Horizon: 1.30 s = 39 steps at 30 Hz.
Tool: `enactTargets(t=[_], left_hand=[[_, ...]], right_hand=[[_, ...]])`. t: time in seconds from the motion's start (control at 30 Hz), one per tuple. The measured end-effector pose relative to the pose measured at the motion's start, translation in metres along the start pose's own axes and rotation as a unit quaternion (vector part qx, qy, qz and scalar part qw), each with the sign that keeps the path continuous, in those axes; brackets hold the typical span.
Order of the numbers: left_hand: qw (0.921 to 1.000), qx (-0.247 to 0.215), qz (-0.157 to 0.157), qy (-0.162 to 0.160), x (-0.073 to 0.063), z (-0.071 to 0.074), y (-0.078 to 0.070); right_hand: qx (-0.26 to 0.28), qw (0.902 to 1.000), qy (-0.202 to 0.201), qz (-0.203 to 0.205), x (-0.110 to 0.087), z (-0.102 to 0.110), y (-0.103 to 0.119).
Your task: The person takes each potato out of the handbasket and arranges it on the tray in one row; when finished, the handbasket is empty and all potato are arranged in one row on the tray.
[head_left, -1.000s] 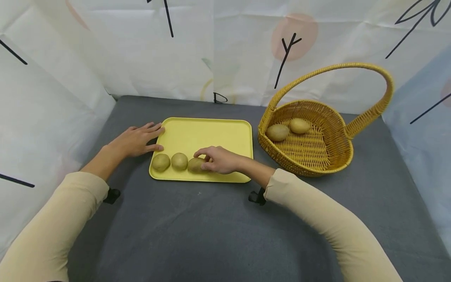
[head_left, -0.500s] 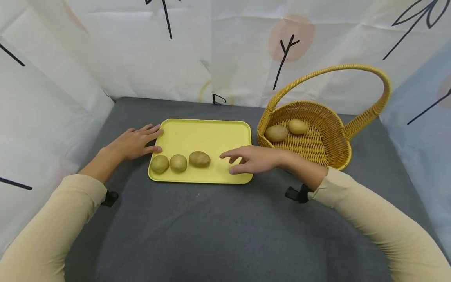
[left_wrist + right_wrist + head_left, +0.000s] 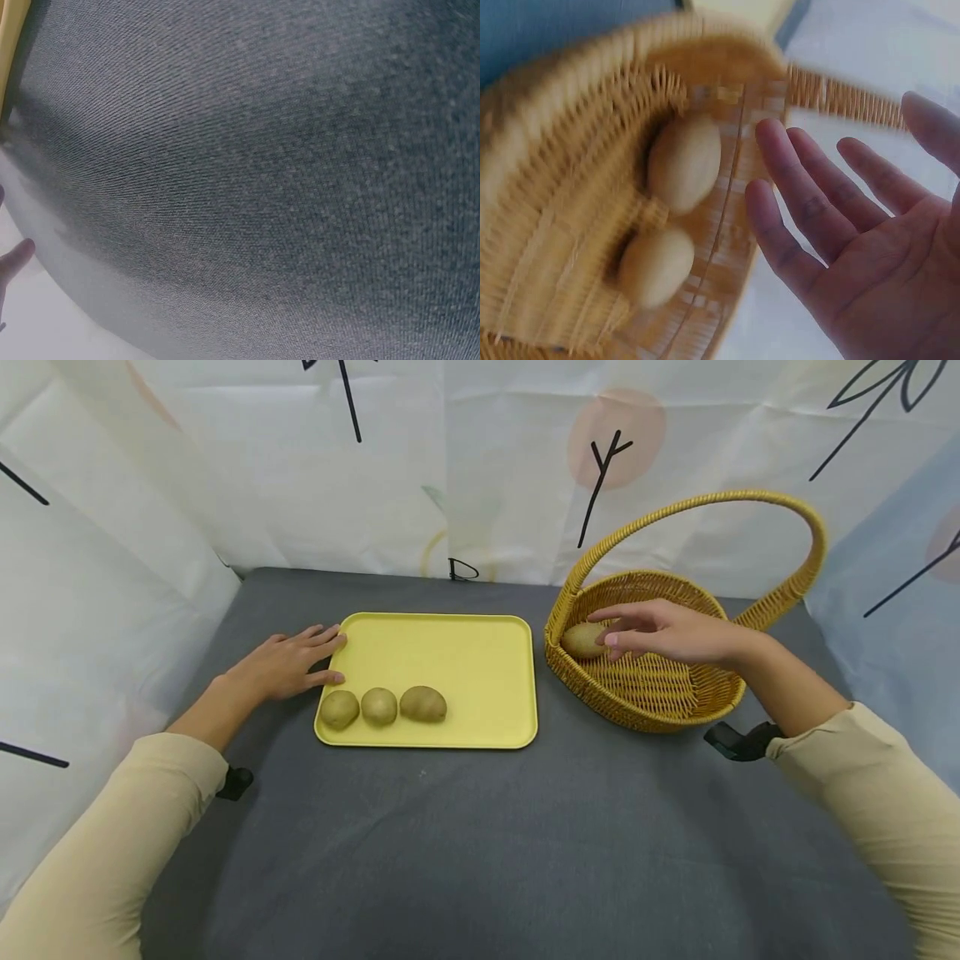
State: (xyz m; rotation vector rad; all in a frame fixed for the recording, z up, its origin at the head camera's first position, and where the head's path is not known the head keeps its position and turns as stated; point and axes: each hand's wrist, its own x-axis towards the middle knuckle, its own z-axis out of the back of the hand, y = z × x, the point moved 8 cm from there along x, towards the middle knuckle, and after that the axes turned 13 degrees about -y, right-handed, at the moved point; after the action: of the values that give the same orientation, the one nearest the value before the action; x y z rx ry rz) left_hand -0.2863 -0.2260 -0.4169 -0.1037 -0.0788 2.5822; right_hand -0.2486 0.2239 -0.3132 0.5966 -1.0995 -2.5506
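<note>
The left hand [image 3: 288,664], fingers extended, grasping nothing, rests at the yellow tray [image 3: 480,664] bearing three potatoes [image 3: 379,707]. The right hand [image 3: 667,631], loosely spread, empty, hangs over the wicker basket [image 3: 633,717], whose two potatoes [image 3: 685,163] should prove firm, light, best gripped mid-body.

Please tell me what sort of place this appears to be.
Probably a staged tabletop set-up: a dark grey, cloth-like surface, pale printed sheeting screening its back and sides, and a yellow tray and wicker basket set out on it.
</note>
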Motion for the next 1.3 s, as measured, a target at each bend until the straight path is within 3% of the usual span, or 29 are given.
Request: enactTargets(t=[0.23,0.5,0.8,0.97,1.13,1.3], left_hand=[[1.0,0.001,-0.002,-0.002,0.0,0.0,0.0],[1.0,-0.002,-0.003,-0.002,0.0,0.0,-0.004],[1.0,-0.006,-0.003,-0.004,0.001,0.003,-0.007],[0.9999,-0.007,-0.005,-0.009,0.001,0.004,-0.008],[0.9999,-0.007,-0.005,-0.009,0.0,0.004,-0.009],[1.0,-0.004,-0.004,-0.008,0.001,0.004,-0.009]], right_hand=[[0.013,0.9981,-0.043,-0.042,0.007,0.04,-0.028],[0.042,0.9924,-0.065,-0.095,0.021,0.06,-0.06],[0.013,0.9902,-0.052,-0.129,0.036,0.059,-0.091],[0.034,0.9866,-0.026,-0.157,0.043,0.05,-0.106],[0.031,0.9827,-0.038,-0.179,0.045,0.045,-0.118],[0.004,0.9837,-0.057,-0.171,0.047,0.045,-0.119]])
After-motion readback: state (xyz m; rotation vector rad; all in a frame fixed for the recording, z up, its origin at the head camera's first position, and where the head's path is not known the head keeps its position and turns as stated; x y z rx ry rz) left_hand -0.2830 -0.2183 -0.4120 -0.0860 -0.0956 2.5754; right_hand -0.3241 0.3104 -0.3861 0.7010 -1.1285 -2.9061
